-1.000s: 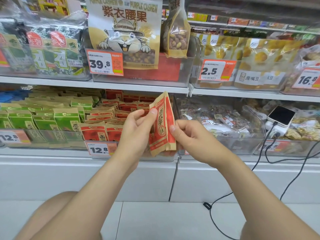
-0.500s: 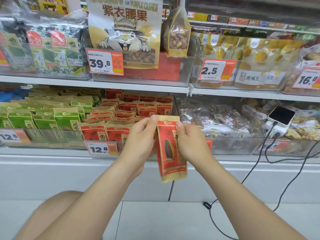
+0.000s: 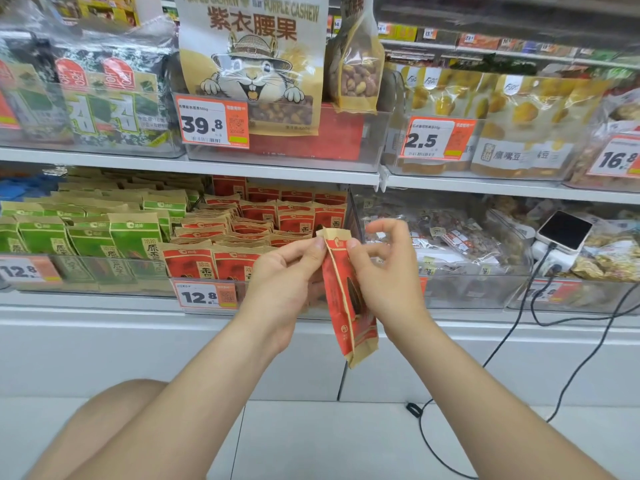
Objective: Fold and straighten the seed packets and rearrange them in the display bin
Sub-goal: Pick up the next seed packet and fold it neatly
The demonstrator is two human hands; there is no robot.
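Note:
A red and tan seed packet (image 3: 349,306) hangs upright in front of the lower shelf, folded lengthwise and turned nearly edge-on. My left hand (image 3: 284,282) pinches its top edge from the left. My right hand (image 3: 388,271) pinches the same top edge from the right, with the other fingers raised. Behind my hands stands the clear display bin (image 3: 207,289), filled with several rows of matching red packets (image 3: 256,220) and bearing a 12.8 price tag.
Green seed packets (image 3: 93,230) fill the bin to the left. A clear bin of mixed snack bags (image 3: 446,244) stands to the right, then a phone (image 3: 564,230) on a charger with black cables (image 3: 512,334) running down to the floor. Cashew bags (image 3: 252,57) fill the shelf above.
The packet dropped from shelf height to hang lower, then turned from facing me to nearly edge-on. Both hands shifted from its sides to pinching its top edge.

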